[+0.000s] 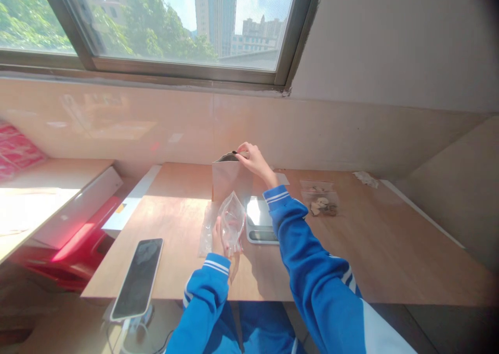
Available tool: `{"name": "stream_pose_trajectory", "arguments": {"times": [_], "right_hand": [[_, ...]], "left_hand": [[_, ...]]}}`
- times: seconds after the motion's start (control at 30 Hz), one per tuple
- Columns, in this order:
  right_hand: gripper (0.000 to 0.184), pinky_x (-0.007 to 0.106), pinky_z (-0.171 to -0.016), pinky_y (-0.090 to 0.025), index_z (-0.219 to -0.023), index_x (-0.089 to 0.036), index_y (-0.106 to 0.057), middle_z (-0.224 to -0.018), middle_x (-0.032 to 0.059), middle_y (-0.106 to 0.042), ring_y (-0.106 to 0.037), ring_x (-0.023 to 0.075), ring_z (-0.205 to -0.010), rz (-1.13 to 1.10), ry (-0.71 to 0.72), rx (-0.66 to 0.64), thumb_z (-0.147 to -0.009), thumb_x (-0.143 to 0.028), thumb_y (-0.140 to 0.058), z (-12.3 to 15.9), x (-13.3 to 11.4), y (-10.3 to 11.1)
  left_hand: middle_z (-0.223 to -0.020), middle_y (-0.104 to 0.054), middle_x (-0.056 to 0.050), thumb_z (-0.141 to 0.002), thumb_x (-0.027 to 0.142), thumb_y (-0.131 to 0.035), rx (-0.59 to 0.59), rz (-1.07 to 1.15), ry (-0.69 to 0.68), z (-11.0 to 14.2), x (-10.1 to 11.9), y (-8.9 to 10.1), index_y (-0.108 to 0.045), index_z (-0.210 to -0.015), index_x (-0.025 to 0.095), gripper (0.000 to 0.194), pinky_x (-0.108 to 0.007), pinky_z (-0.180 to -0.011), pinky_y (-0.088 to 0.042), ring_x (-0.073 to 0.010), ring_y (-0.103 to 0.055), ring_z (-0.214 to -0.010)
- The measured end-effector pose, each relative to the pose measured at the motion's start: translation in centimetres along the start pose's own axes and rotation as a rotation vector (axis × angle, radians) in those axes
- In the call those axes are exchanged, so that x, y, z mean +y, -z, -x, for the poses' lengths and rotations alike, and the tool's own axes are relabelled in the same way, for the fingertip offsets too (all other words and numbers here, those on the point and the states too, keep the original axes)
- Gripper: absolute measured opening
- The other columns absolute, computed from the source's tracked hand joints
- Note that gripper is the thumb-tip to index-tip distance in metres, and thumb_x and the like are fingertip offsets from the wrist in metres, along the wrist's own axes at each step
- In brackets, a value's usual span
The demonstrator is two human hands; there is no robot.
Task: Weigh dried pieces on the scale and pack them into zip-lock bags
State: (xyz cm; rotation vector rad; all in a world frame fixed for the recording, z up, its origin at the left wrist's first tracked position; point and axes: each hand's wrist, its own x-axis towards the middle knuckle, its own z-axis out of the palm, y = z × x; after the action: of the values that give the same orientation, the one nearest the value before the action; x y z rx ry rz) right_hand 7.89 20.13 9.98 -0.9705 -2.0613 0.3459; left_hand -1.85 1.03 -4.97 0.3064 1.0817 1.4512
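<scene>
My left hand [219, 238] is closed around the lower side of a clear plastic bag [233, 216], whose mouth gapes upward. Over the top of an upright pale paper bag or box [228, 181], dark inside, is my right hand [251, 160]. Its fingers are pinched together at the opening, with a small dark spot by the fingertips; what they grip is too small to name. Another clear plastic bag [205, 234] lies flat beside my left hand. To the right, a white kitchen scale [259, 219] sits partly under my right sleeve.
A clear zip bag [322, 203] of pale and dark pieces lies right of the scale. A crumpled white scrap [365, 179] is near the wall. The phone [139, 276] on a stand is at the table's front left, beside a red stool [81, 239].
</scene>
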Motion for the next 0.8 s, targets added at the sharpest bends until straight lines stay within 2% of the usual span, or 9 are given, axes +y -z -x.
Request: {"name": "stream_pose_trajectory", "arguments": {"times": [0.1, 0.2, 0.3, 0.37, 0.53, 0.67, 0.8], "right_hand": [[0.01, 0.033, -0.089, -0.042, -0.092, -0.021, -0.063, -0.098, 0.005, -0.067, -0.058, 0.0204, -0.095, -0.022, 0.013, -0.038, -0.091, -0.024, -0.054, 0.1, -0.1, 0.1], [0.017, 0.033, -0.09, -0.041, -0.091, -0.02, -0.068, -0.095, 0.0065, -0.068, -0.057, 0.0208, -0.095, 0.056, 0.04, -0.098, -0.093, -0.024, -0.052, 0.1, -0.2, 0.4], [0.02, 0.033, -0.088, -0.042, -0.093, -0.019, -0.07, -0.096, 0.0075, -0.068, -0.058, 0.0208, -0.095, 0.071, 0.062, -0.147, -0.094, -0.022, -0.05, 0.1, -0.4, 0.6], [0.019, 0.032, -0.089, -0.043, -0.096, -0.019, -0.069, -0.099, 0.0071, -0.068, -0.058, 0.0204, -0.097, 0.033, 0.084, -0.12, -0.095, -0.021, -0.05, 0.0, -0.7, 0.4], [0.018, 0.032, -0.09, -0.042, -0.096, -0.02, -0.066, -0.1, 0.0048, -0.069, -0.057, 0.0189, -0.097, -0.068, 0.169, -0.051, -0.096, -0.02, -0.048, -1.3, -2.1, -1.4], [0.02, 0.033, -0.092, -0.043, -0.095, -0.02, -0.067, -0.099, 0.0054, -0.068, -0.057, 0.019, -0.1, -0.083, 0.248, -0.092, -0.098, -0.022, -0.047, -2.8, -2.9, -3.4], [0.024, 0.035, -0.096, -0.043, -0.097, -0.019, -0.069, -0.107, 0.0078, -0.069, -0.057, 0.0197, -0.104, -0.017, 0.262, -0.177, -0.098, -0.022, -0.045, -2.6, -2.7, -4.3]], "left_hand": [[-0.079, -0.07, -0.01, -0.09, 0.051, -0.046, 0.026, 0.003, -0.017, -0.2, -0.1, 0.1, -0.056, -0.126, 0.01, 0.056, -0.026, -0.043, -0.049, -0.0161, -0.062, -0.049], [-0.079, -0.072, -0.01, -0.09, 0.049, -0.048, 0.029, 0.022, -0.034, -0.2, -0.1, 0.1, -0.057, -0.128, 0.011, 0.054, -0.026, -0.049, -0.053, -0.0182, -0.067, -0.057], [-0.081, -0.073, -0.012, -0.088, 0.052, -0.05, 0.014, 0.048, -0.035, -0.1, 0.0, 0.0, -0.058, -0.129, 0.011, 0.059, -0.029, -0.054, -0.056, -0.0217, -0.07, -0.064], [-0.087, -0.074, -0.014, -0.087, 0.055, -0.052, 0.004, 0.07, -0.027, -0.1, -0.1, -0.1, -0.059, -0.129, 0.011, 0.062, -0.032, -0.06, -0.058, -0.0238, -0.072, -0.07], [-0.099, -0.073, -0.016, -0.087, 0.055, -0.052, 0.073, 0.033, -0.066, -0.8, -1.1, 0.3, -0.062, -0.124, 0.013, 0.058, -0.037, -0.073, -0.061, -0.0275, -0.072, -0.086], [-0.103, -0.073, -0.016, -0.091, 0.052, -0.046, 0.082, -0.006, -0.101, -1.2, -1.6, 0.7, -0.061, -0.123, 0.015, 0.051, -0.04, -0.072, -0.061, -0.0282, -0.072, -0.089], [-0.114, -0.07, -0.017, -0.092, 0.05, -0.044, 0.091, -0.027, -0.138, -1.5, -1.5, 0.9, -0.061, -0.123, 0.016, 0.049, -0.038, -0.078, -0.06, -0.028, -0.069, -0.102]]}}
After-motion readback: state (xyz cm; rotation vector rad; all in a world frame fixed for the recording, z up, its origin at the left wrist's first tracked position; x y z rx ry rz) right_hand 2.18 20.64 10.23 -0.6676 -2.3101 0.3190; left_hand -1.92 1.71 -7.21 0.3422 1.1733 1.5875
